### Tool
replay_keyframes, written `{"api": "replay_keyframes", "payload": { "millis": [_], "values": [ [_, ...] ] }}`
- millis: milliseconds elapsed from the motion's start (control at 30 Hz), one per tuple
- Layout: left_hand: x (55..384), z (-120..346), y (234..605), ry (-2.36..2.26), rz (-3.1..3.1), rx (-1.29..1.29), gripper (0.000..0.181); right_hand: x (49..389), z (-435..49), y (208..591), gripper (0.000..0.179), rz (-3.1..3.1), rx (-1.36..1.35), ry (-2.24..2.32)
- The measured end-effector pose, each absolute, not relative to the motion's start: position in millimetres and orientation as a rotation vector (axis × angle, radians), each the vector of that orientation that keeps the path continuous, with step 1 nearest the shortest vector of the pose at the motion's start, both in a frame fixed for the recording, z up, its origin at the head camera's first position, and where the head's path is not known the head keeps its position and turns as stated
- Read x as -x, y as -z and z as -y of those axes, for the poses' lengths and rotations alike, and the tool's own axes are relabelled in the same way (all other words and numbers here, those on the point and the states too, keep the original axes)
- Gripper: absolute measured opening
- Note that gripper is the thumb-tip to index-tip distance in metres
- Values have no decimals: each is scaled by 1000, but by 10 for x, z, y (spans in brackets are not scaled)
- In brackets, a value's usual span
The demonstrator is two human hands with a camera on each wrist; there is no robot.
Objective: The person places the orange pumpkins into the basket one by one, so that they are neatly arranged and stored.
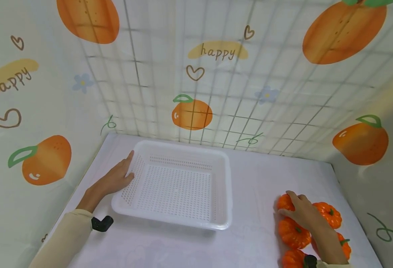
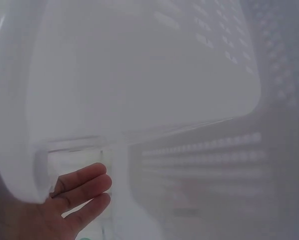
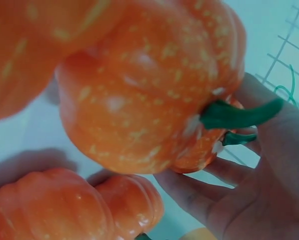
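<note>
A white perforated plastic basket [image 1: 179,219] stands on the left side of the table. My left hand [image 1: 117,178] holds its left rim, thumb on the inner side; in the left wrist view the fingers [image 2: 84,192] stretch out beyond the rim. Far to the right, my right hand [image 1: 301,210] grips a small orange toy pumpkin [image 1: 284,203], the back one of its row. Thumb and fingers spread round its sides in the right wrist view. A speckled pumpkin [image 3: 149,95] with a green stem partly hides the gripped one there.
Several more orange pumpkins lie about the right forearm, among them one in front [image 1: 294,233], one to the right [image 1: 327,214] and one at the near edge [image 1: 293,258]. A white table [image 1: 253,178] carries everything. Printed curtains [image 1: 156,93] and a wire grid enclose it behind.
</note>
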State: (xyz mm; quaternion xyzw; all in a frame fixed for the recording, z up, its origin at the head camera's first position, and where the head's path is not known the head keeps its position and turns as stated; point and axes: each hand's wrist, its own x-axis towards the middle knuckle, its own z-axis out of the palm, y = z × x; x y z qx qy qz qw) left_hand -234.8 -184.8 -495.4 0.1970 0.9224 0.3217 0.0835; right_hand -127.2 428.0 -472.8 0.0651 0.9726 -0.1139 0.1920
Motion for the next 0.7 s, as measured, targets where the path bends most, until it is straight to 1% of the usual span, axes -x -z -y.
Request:
{"api": "replay_keyframes", "payload": {
  "millis": [367, 700],
  "values": [
    [2294, 1827, 4896, -987, -2744, -589, 76, 1304, -4171, 4595, 86, -2811, -124, 333],
    [2255, 1696, 4915, -996, -2724, -618, 77, 1312, -3845, 4285, 79, -3020, 73, 369]
  ]
}}
